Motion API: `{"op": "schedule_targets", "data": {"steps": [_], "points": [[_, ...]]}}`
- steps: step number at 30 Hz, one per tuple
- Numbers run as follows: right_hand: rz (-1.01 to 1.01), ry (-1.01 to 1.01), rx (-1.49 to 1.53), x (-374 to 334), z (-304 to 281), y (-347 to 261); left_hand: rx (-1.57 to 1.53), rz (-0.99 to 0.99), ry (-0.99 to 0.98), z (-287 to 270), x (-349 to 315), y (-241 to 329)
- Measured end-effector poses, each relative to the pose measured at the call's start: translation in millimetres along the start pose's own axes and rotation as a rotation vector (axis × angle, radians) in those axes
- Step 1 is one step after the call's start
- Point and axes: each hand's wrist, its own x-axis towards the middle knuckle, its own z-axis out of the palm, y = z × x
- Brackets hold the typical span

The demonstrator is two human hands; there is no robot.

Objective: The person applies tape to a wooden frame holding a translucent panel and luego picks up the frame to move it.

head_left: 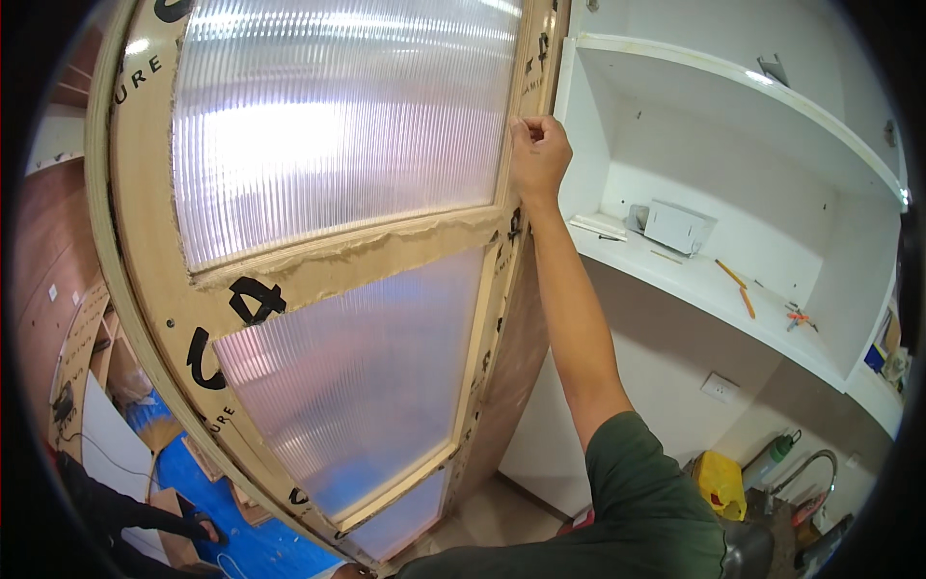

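A tall light-wood door frame (347, 241) with black printed lettering fills the left and middle. A ribbed translucent panel (347, 193) sits in its upper opening, and another ribbed panel (386, 386) fills the opening below. My right hand (540, 154), at the end of a raised arm, rests against the frame's right stile beside the upper panel. Its fingers are curled together there, and whatever they may pinch is hidden. My left hand does not show. A small brown patch by the door at the lower edge is too cut off to make out.
Right of the door hangs a white open cabinet (714, 299) holding a white box (673, 227), an orange-yellow stick-like tool (736, 287) and small orange-grey items (799, 317). Below are a wall socket (720, 387), yellow container (721, 485) and curved tap (820, 463). A person in dark clothes (106, 507) stands lower left near blue floor sheeting (280, 540).
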Motion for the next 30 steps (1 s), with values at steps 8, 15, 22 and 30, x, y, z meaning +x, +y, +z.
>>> {"op": "schedule_targets", "data": {"steps": [8,15,22,30], "points": [[0.571,-0.102,0.489,8.0,-6.9,16.2,0.193,0.167,-0.015,24.0,8.2,-26.7],[0.562,-0.083,0.467,-29.4,-28.9,15.0,0.214,0.116,-0.076,24.6,-5.0,-23.3],[0.047,-0.055,0.003,-53.3,-23.2,5.8,0.330,0.150,-0.070,18.1,-9.8,-19.5],[0.089,-0.181,0.023,-42.3,-18.6,26.0,0.355,0.254,-0.076,26.9,-9.0,-19.9]]}}
